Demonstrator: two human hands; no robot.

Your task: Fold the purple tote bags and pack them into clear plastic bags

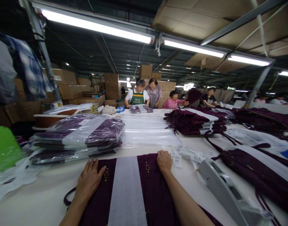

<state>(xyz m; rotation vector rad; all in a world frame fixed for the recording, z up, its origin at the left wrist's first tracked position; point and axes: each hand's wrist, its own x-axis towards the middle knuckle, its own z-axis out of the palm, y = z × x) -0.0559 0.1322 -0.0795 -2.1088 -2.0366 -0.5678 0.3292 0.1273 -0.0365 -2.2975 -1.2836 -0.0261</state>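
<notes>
Laid flat on a plum fabric bag [150, 185] at the table's near edge: the left hand [88, 182], fingers slightly apart, and the right hand [164, 161], fingers close together, neither clamped on anything, both only resting. Bag centred under both palms, a white strip [126, 188] down its middle, small gold buckles [147, 167] just below the right hand. Risk of the fabric creasing or slipping out of line under uneven pressure, of a dark strap [70, 196] catching under the left wrist, of the loose paper swing tags [185, 154] near the right hand getting swept aside or mixed up, and of a forearm knocking the grey plastic fixture [219, 188] lying close by. Slippery clear-bagged stacks [78, 138] also liable to slide if nudged. Beyond, a long pale worktable [40, 201] crowded with stacked plum bags [191, 121]; farther along, a person in a green apron [137, 97] and a person in a pink top [173, 103] bent over more of the same, under fluorescent tubes [94, 25], with cardboard cartons [68, 84] piled behind.
</notes>
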